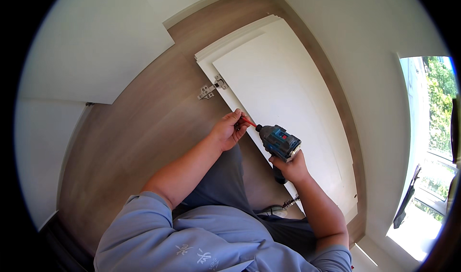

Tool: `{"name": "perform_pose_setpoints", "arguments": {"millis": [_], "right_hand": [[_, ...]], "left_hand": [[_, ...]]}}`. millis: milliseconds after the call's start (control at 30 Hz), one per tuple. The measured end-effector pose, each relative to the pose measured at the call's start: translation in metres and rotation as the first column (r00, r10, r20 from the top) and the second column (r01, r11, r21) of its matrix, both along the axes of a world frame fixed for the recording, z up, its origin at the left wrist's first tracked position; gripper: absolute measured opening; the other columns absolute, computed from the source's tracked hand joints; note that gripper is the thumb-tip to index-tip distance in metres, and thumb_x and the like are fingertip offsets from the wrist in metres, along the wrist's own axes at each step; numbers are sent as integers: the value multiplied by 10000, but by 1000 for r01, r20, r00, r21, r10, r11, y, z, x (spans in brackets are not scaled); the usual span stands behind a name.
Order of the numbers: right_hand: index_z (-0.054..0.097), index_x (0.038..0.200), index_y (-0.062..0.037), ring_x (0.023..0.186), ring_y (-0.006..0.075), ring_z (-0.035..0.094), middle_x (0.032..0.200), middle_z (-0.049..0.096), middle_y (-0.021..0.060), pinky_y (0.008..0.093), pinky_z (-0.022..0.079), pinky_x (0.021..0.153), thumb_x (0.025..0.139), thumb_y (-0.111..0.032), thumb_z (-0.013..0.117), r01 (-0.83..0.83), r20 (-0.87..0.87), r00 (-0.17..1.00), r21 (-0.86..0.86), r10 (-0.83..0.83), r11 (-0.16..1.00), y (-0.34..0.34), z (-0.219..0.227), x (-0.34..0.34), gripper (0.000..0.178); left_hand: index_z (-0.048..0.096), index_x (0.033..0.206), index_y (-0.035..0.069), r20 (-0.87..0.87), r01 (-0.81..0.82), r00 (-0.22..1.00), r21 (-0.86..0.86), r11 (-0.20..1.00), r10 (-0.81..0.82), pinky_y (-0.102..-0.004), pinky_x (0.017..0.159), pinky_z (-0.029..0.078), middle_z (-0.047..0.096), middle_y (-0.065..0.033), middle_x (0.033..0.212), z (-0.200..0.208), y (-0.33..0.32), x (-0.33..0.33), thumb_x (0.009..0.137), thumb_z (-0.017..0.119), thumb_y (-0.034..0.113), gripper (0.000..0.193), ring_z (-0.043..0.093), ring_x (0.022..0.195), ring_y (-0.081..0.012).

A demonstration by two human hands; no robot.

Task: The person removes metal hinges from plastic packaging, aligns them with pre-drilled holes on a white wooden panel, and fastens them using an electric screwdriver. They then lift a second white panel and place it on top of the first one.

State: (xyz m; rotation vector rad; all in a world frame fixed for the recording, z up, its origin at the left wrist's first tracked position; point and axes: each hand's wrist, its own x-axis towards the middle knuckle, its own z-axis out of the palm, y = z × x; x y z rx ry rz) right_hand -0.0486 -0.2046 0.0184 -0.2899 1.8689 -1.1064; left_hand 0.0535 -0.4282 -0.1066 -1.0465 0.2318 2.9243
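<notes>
My right hand [291,165] is wrapped round the grip of a blue and black cordless drill [281,141]. A long red driver bit [249,122] sticks out of its chuck toward the upper left. The thumb and fingers of my left hand [231,129] are closed at the tip of that bit; whether a screw is there too is hidden. Both hands are over the near long edge of a white panel [288,89], the top one of a stack. A metal cabinet hinge [214,87] sits at this edge, beyond my left hand.
A second hinge [291,202] is at the panel's near end, beside my shoe [273,210]. The stack lies on a wood-look floor [139,128] along the right wall [331,27]. Large white panels [96,41] stand at the left. A bright window [434,128] is at the right.
</notes>
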Motion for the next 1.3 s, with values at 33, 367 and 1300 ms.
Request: {"name": "perform_pose_setpoints", "arguments": {"millis": [33,367,1300], "right_hand": [[694,1112,-23,900,123,658,997,721,43,308,537,824,805,-39,761,-4,7,1000,4,4,1000,0,-2,-1,315],[684,1136,-14,859,120,646,982,713,47,300,530,776,792,-17,753,95,14,995,-59,-94,994,-24,-28,11,352],[705,965,34,798,327,716,846,728,190,404,559,735,734,-214,719,-92,-213,960,368,180,925,-132,-48,-34,339]], "left_hand": [[643,992,87,28,11,1000,-31,999,-10,-237,666,645,714,-63,928,-1,-1,0,1047,572,329,259,716,740,-111],[659,1015,80,21,-2,1000,-16,1000,3,-268,696,628,718,-42,929,-1,-10,4,1029,624,279,203,709,753,-129],[496,1484,272,869,414,436,-424,-806,-234,-475,703,573,724,-98,888,4,-153,-24,947,639,244,557,720,866,-312]]}}
